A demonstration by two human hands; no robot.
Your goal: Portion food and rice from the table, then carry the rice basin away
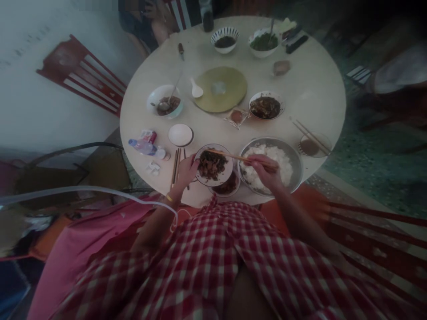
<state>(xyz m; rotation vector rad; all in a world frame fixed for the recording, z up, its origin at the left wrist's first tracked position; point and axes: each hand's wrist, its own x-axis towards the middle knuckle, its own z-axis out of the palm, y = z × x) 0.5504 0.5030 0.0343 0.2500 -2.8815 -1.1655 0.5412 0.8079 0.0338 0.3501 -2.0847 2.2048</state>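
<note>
My left hand (187, 171) grips the left rim of a white bowl (227, 173) that is partly filled with dark, chopped cooked food (211, 165). In my right hand (265, 169) is a pair of wooden chopsticks (233, 156), their tips over the food in that bowl. Below and partly hidden by the held bowl is another bowl (236, 189) with dark food in it. A large metal basin (298, 166) of white rice (271, 155) stands under and beside my right hand. Loose chopsticks (175, 168) lie just left of my left hand.
On the round table (147, 75) stand a white lidded-looking round dish (180, 134), a bowl with a ladle (154, 98), a dark-food bowl (266, 106), a green disc (230, 91), a plastic bottle (143, 146), and a cup with chopsticks (310, 146). A person (160, 26) sits at the far left.
</note>
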